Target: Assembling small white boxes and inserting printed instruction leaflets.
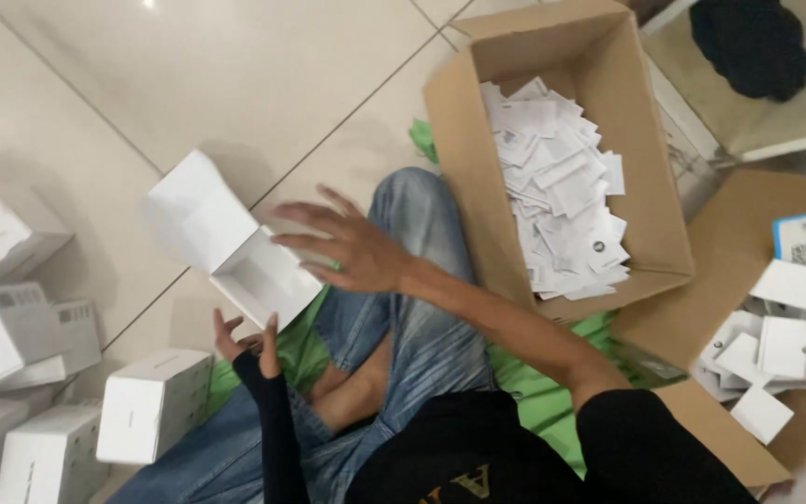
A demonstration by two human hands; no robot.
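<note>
Open white carton (235,247): light, thin card, crushable; hold by base edges. Left hand (246,343) supports underneath, fingers apart. Right hand (352,250) hovers above, fingers spread, empty.

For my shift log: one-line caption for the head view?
Left hand props an open white box, right hand spread above it, beside a carton of paper slips.

Two brown cardboard cartons (478,103) (729,243), one open white box (235,247), about seven closed white boxes (153,404).
</note>
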